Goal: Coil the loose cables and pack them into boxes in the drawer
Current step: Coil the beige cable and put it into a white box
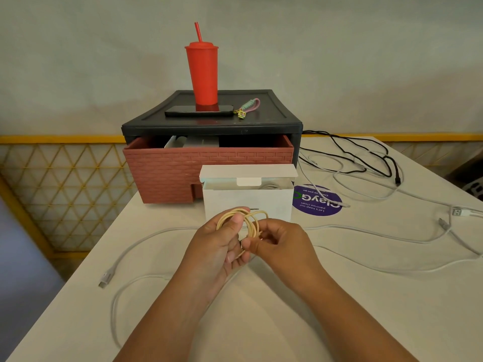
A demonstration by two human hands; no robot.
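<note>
Gripped the cream cable coil in the left hand, thumb clamped over its loops, and pinched its tail with the right hand. Faced the open white box just beyond both hands, before the drawer; probably needed only a short forward lift.

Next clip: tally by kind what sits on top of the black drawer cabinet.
Red plastic tumbler with straw: 1
Black smartphone lying flat: 1
Pink and green braided key strap: 1
Total: 3
</note>
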